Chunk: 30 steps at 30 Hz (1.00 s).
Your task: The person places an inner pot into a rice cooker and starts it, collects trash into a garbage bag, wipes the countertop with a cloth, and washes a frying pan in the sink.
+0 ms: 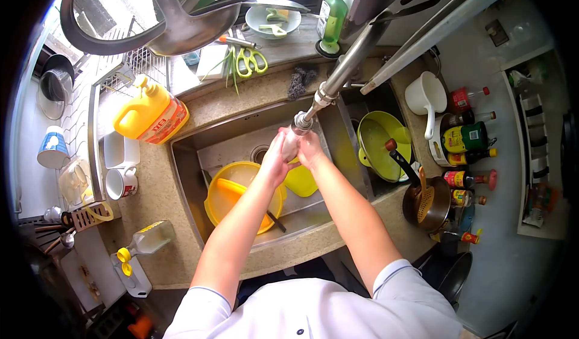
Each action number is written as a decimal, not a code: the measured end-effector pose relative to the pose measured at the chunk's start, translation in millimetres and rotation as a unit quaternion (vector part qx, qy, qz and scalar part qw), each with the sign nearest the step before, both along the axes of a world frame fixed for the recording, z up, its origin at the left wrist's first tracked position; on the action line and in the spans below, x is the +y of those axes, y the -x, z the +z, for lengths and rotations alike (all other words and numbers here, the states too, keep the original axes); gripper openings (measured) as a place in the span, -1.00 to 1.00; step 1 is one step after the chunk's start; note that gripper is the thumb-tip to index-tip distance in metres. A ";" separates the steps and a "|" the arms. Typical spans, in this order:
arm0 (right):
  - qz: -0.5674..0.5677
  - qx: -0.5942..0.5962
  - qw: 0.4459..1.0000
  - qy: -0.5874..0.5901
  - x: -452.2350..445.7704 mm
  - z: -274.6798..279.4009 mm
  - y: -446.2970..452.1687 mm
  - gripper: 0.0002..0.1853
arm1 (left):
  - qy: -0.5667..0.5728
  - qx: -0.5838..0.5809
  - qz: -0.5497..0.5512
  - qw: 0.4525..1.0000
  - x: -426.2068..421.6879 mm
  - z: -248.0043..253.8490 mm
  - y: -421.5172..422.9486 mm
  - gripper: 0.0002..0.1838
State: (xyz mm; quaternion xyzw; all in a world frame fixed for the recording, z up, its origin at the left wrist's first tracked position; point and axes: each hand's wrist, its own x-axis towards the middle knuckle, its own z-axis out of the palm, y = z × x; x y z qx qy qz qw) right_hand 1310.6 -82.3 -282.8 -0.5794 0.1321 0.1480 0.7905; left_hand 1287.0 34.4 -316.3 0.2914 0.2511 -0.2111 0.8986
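Left hand and right hand together under faucet, over sink. Finger closure or grip: can't tell.

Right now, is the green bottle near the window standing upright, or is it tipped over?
Upright: the green bottle stands on its base at the back of the counter, its cap uppermost.

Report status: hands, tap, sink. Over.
Left hand and right hand together, under the tap. Grip contents unclear. Yellow basin in the sink; nothing seen blocking the tap.
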 end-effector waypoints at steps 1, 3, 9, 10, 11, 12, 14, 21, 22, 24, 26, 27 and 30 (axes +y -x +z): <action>-0.016 -0.134 0.991 0.003 -8.3 -11.6 -11.2 -0.76 | 0.004 0.031 -0.037 0.999 0.0 -7.2 -11.9 -0.59; -0.077 -0.196 0.915 0.343 -44.2 20.1 -42.8 -0.74 | 0.015 -0.002 -0.022 1.000 -1.0 -6.3 -28.9 -0.78; -0.024 -0.215 0.673 0.707 -102.5 84.5 -109.4 -0.70 | 0.048 -0.057 -0.037 0.997 -6.4 -5.0 -40.5 -0.78; 0.000 -0.189 0.689 0.699 -104.8 89.7 -116.7 -0.69 | 0.014 -0.044 -0.051 0.998 -8.0 4.4 -39.3 -0.87; -0.001 -0.187 0.691 0.698 -105.6 92.6 -120.5 -0.69 | 0.013 -0.042 -0.053 0.998 -10.3 13.6 -38.5 -0.87; 0.021 -0.195 0.668 0.718 -106.2 93.7 -123.5 -0.68 | -0.016 0.015 -0.053 0.998 -12.1 18.4 -38.1 -0.96; 0.056 -0.217 0.615 0.756 -108.4 89.2 -134.1 -0.66 | -0.048 0.074 -0.053 0.995 -13.2 27.8 -34.0 -0.93; -0.114 -0.193 0.802 0.553 -77.3 69.2 -72.2 -0.71 | -0.152 0.054 -0.054 0.985 -7.9 9.7 18.8 -0.66; -0.202 -0.354 0.727 0.553 -60.7 59.4 -33.0 -0.81 | -0.210 0.068 -0.074 0.973 -8.0 9.3 28.2 -0.67; -0.083 -0.221 0.884 0.402 -26.0 14.1 39.8 -0.85 | -0.088 0.091 -0.106 0.986 16.5 -49.6 37.1 -0.66; 0.096 -0.283 0.853 0.427 -3.0 -0.8 101.4 -0.75 | 0.032 0.015 -0.119 0.992 12.8 -5.2 68.4 -0.46; 0.045 -0.240 0.860 0.448 7.2 10.5 135.8 -0.63 | 0.119 -0.025 -0.201 0.972 22.4 -4.0 69.9 -0.41; 0.091 -0.153 0.900 0.399 -16.1 35.9 145.7 -0.66 | 0.087 0.001 -0.202 0.975 5.9 62.4 87.7 -0.44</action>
